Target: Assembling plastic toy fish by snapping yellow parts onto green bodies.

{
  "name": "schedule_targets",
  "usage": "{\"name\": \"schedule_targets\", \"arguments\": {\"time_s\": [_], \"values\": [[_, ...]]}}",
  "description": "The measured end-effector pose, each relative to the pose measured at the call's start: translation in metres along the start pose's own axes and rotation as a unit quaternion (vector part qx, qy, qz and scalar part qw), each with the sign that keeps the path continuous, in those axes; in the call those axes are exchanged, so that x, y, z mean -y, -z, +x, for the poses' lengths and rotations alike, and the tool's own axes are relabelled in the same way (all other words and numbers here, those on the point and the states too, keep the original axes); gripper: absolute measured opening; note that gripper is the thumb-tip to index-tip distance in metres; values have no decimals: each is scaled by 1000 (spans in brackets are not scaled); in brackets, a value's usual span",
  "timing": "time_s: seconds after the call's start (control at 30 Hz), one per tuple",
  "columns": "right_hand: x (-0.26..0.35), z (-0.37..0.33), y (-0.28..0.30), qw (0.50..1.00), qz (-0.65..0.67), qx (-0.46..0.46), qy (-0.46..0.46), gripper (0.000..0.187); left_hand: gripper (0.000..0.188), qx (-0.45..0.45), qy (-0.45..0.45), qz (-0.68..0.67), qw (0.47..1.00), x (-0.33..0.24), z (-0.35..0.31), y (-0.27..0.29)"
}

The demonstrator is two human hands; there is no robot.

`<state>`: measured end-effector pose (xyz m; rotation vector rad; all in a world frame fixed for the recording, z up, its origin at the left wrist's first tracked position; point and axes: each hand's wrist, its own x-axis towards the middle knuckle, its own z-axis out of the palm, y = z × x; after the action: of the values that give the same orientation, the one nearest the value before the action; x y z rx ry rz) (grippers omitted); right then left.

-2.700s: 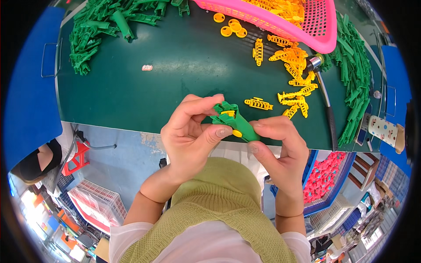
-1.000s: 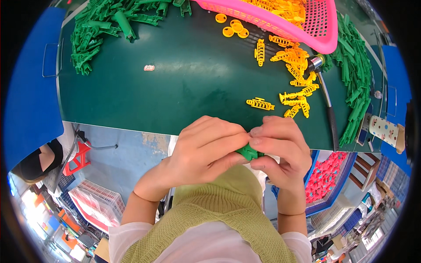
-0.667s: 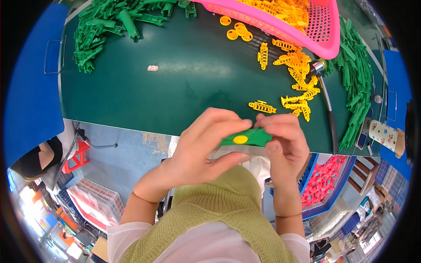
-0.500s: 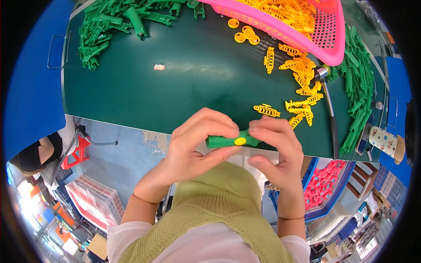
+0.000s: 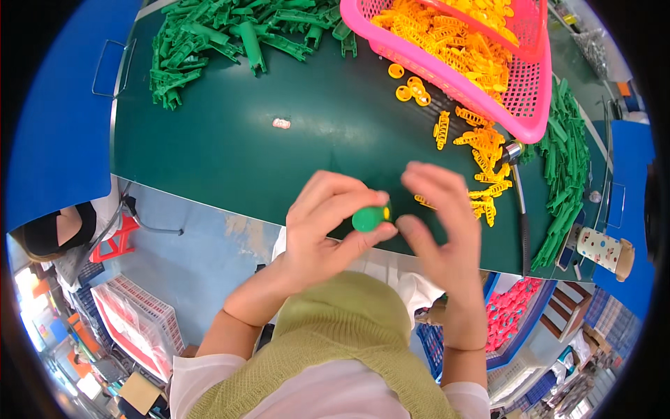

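A green plastic part (image 5: 367,219) with a small yellow oval piece on its side is pinched between the thumb and fingers of my left hand (image 5: 314,223). Its rounded end is turned up toward me. Close on its right, my right hand (image 5: 447,230) is open and slightly smeared by motion, thumb and fingers apart, holding nothing visible. Just beyond the right fingers lie loose yellow ribbed plastic pieces (image 5: 486,150), partly hidden by that hand. A hammer (image 5: 523,223) with a black grip and metal shaft rests to their right.
A pink basket (image 5: 536,129) full of yellow pieces stands at the far right, with several round yellow caps (image 5: 417,91) beside it. Green plastic shells are piled at the far left (image 5: 252,49) and along the right edge (image 5: 564,153). A patterned phone case (image 5: 599,250) lies at the right corner.
The green part has turned from lying lengthwise to showing its rounded end. My right hand has let go of it and moved slightly away. The view has shifted, so the table sits lower.
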<state>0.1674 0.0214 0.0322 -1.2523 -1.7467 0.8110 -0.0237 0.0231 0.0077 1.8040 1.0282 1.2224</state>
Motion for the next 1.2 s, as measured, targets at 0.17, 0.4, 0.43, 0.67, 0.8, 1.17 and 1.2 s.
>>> {"name": "schedule_targets", "arguments": {"time_s": [0.17,0.4,0.43,0.67,0.8,1.17,1.2], "values": [[-17,43,11,995,-95,-24,-12,27,34,-44,24,-35,998,13,0,-16],[-32,88,-21,938,-328,29,108,35,37,-39,-86,7,995,27,-7,-20],[-43,91,-24,937,-332,26,105,35,37,-35,-112,5,993,28,-5,-21],[-52,74,-22,932,-331,67,135,36,37,-34,-73,-19,997,29,-2,-18],[-46,59,-18,944,-261,89,181,38,37,-17,-74,-28,997,28,0,-19],[-44,57,-5,946,-320,16,54,22,44,25,-45,0,999,21,3,-21],[-45,56,-5,948,-312,15,59,20,44,29,-44,-1,999,21,2,-22]]}}
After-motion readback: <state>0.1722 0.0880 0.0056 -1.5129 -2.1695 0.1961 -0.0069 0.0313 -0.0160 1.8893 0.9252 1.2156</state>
